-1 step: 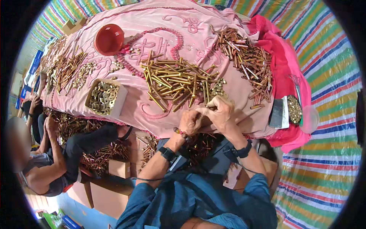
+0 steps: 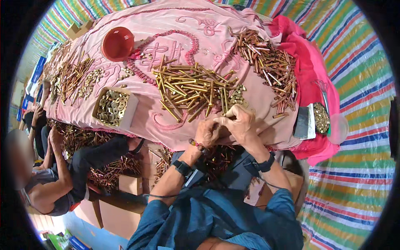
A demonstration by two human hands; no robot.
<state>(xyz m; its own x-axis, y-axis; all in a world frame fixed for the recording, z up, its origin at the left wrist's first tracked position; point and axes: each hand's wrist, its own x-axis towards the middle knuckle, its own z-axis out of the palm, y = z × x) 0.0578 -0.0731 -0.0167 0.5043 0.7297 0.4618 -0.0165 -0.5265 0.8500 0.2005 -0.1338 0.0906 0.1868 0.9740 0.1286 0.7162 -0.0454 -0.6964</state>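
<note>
My left hand and my right hand meet at the near edge of the pink cloth, fingers curled and pinched together. Whatever they grip is small and hidden by the fingers. Just beyond them lies a heap of long brass-coloured bolts, pointing in many directions. Beside my right hand's fingertips sits a small pile of nut-like metal pieces. A cardboard box of washers stands left of the bolts.
Copper-coloured rods are heaped at the right. A red-brown bowl stands at the far left. Near the right edge are a phone-like dark slab and a pile of small parts. Another person sits at the left.
</note>
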